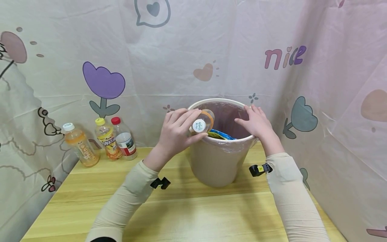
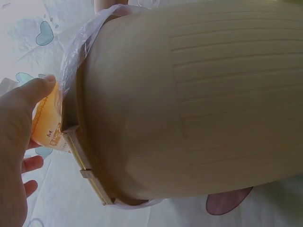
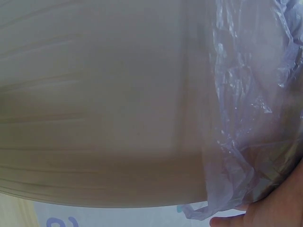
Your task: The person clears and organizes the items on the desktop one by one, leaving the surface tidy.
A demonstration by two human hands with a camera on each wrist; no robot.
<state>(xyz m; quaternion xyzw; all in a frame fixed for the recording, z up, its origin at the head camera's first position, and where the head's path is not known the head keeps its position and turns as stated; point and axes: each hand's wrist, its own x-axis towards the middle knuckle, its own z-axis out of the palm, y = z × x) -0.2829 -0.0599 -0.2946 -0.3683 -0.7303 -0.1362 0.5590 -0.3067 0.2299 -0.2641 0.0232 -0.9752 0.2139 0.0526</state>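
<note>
My left hand (image 1: 178,129) grips a plastic bottle (image 1: 208,117) with a white cap and an orange band, tilted over the left rim of a beige trash can (image 1: 216,164). In the left wrist view, the bottle's orange label (image 2: 47,118) shows between the thumb and the can's rim. My right hand (image 1: 257,122) holds the can's right rim, thumb on the inner side and fingers on the outer side. A clear plastic liner (image 3: 246,94) folds over the rim. Inside the can lie a blue wrapper (image 1: 223,133) and a green-yellow wrapper (image 1: 214,135).
On the left of the wooden table (image 1: 181,215) stand an orange drink bottle (image 1: 81,146) with a white cap, a yellow-capped bottle (image 1: 109,139) and a red-capped bottle (image 1: 124,139). A printed cloth (image 1: 181,43) hangs behind and along both sides.
</note>
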